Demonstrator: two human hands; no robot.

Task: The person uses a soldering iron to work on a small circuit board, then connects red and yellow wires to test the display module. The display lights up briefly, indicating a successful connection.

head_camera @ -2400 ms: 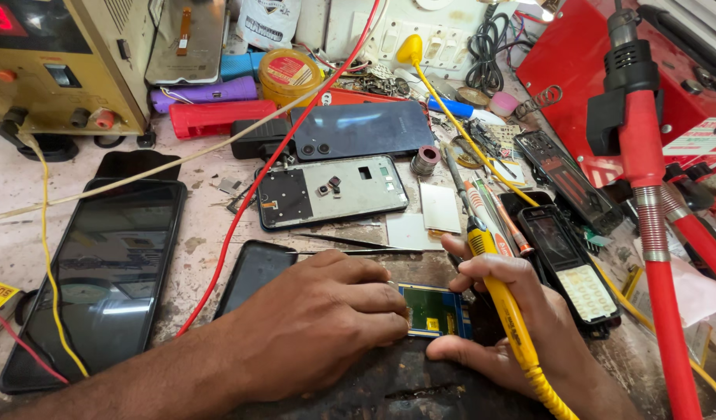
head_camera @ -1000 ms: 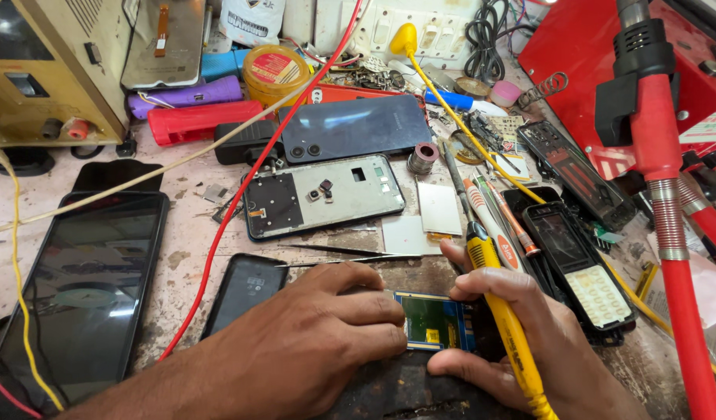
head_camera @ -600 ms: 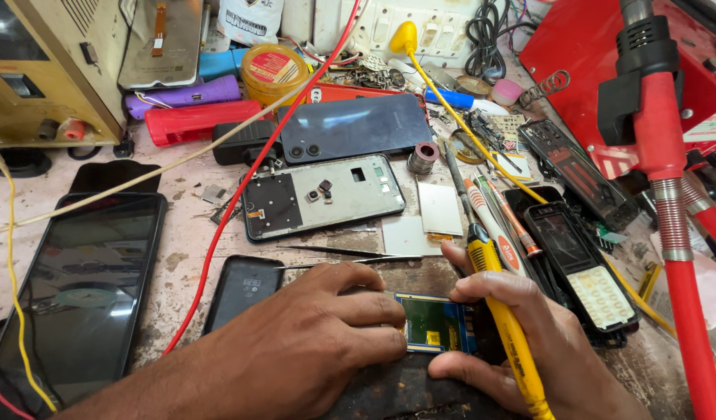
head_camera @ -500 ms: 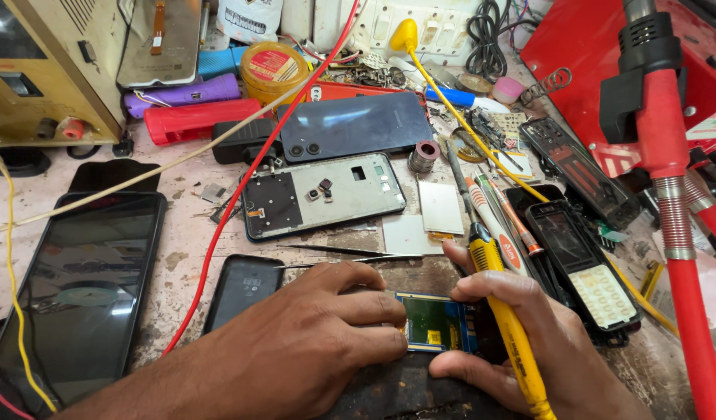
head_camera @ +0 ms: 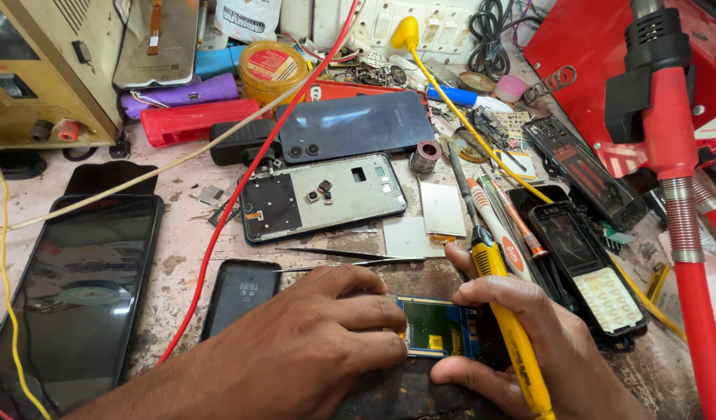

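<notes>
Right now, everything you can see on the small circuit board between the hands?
The small circuit board is a flat rectangle, green with a blue edge strip, gold-coloured contacts and a yellow patch near its middle. It lies flat on a dark mat at the bench's near edge. The left hand presses fingertips against its left edge; the right hand, holding a yellow-handled tool, covers its right end. The tool's tip is hidden.
</notes>
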